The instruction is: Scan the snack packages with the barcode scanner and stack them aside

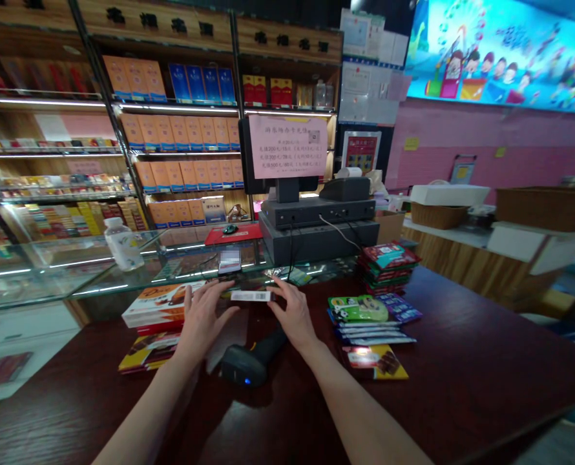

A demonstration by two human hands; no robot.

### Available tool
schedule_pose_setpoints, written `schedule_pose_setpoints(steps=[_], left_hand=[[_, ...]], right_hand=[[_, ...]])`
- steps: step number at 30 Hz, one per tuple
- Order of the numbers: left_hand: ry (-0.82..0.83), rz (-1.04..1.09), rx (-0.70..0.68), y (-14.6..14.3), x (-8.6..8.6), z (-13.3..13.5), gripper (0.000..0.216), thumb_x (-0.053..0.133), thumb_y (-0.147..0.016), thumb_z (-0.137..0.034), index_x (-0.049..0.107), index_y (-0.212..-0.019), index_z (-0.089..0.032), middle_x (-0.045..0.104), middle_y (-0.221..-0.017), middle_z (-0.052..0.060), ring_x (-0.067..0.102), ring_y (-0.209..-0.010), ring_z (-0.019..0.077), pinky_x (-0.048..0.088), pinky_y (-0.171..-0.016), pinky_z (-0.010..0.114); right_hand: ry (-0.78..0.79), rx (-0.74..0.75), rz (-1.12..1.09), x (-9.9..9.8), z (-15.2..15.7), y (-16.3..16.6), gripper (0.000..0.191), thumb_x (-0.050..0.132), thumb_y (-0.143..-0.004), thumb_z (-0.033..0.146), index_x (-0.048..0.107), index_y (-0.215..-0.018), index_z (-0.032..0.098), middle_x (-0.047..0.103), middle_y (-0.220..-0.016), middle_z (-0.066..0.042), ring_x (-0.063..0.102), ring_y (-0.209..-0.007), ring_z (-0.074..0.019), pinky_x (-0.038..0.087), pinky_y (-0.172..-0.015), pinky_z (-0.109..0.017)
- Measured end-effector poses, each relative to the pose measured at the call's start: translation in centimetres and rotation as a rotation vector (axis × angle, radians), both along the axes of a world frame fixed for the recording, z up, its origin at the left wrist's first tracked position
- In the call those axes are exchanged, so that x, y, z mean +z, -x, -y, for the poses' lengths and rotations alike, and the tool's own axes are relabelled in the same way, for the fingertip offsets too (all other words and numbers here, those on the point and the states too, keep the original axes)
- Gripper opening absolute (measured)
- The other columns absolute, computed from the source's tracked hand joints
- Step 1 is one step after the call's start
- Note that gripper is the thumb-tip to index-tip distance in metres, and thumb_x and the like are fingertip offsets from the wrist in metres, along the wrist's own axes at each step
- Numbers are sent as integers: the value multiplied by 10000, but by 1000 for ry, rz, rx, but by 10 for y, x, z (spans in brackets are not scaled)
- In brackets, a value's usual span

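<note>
A small flat box with a white side and a barcode is just past the scanner, its right end between the thumb and fingers of my right hand. My left hand is open to the left of it, thumb and fingers apart, beside a stack of orange-and-white boxes. Yellow-and-brown chocolate packs lie under that stack. Between my forearms a black barcode scanner rests on the dark counter, with a blue light on.
To the right are green and blue snack packets, a chocolate pack and a pile of red packets. Behind stands a cash register with a screen bearing a pink notice. A bottle stands on the glass case.
</note>
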State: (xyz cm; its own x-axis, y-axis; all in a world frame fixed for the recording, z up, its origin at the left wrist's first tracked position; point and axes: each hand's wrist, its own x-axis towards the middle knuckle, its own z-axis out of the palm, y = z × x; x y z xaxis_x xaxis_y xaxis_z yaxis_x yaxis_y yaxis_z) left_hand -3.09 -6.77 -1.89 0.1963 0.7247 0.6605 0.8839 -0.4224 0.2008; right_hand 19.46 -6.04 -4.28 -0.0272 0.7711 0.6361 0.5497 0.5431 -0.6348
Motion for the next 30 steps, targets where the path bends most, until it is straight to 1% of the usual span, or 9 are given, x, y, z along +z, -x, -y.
schedule_pose_setpoints(steps=[2,6,9,12,17,20,22,26,30], left_hand=[[-8,99,37,10,-10,0,411,625,-864,-367,589,-1259,-258,683,-1237,76,550,-1221,275,217,-1173,580],[86,233,-42,11,-24,3,359,553,-894,-354,592,-1244,-284,695,-1248,35,570,-1215,254,239,-1162,582],[151,326,-110,5,-27,5,379,529,-891,-348,591,-1255,-262,682,-1280,45,585,-1215,238,327,-1131,524],[188,385,-124,4,-29,6,387,514,-888,-331,594,-1259,-252,679,-1284,50,597,-1213,232,366,-1117,501],[255,484,-215,5,-35,7,429,467,-912,-326,548,-1321,-224,655,-1309,74,610,-1223,206,436,-1100,436],[263,530,-227,5,-38,7,447,465,-914,-337,530,-1342,-226,627,-1341,79,589,-1260,201,425,-1125,419],[256,533,-228,5,-40,7,451,470,-911,-335,526,-1346,-233,620,-1351,76,577,-1276,202,409,-1141,425],[251,524,-231,6,-43,6,465,476,-909,-327,511,-1364,-240,606,-1369,76,560,-1294,201,392,-1154,430],[248,521,-225,6,-45,5,489,478,-903,-328,502,-1384,-245,599,-1372,77,545,-1306,204,385,-1157,436]], right_hand=[[-15,8,-11,-1,-1,1,516,590,-868,167,519,-1372,251,740,-1159,-39,579,-1209,-237,395,-1031,-423],[-20,26,-11,-5,-1,2,518,602,-851,147,530,-1350,268,745,-1156,-29,592,-1204,-250,410,-1011,-453],[1,39,-25,-8,-3,2,508,598,-849,145,536,-1337,272,737,-1181,-25,604,-1207,-251,422,-1010,-462],[40,79,-70,-11,-6,2,504,593,-847,148,544,-1329,288,731,-1200,-14,635,-1183,-239,427,-1042,-456],[88,143,-235,-19,-12,3,519,583,-835,163,553,-1337,288,708,-1243,-30,656,-1167,-222,464,-1058,-425],[99,191,-347,-22,-15,3,531,571,-817,162,558,-1338,260,674,-1285,-63,679,-1126,-213,507,-1024,-397],[108,203,-374,-23,-16,3,530,554,-814,156,563,-1336,247,685,-1252,-71,692,-1096,-206,522,-1007,-388],[82,195,-362,-25,-16,3,475,517,-840,162,591,-1303,237,724,-1140,-60,694,-1076,-192,532,-998,-367],[76,182,-320,-24,-15,2,453,467,-867,157,591,-1294,245,723,-1166,-54,684,-1101,-187,507,-1028,-377]])
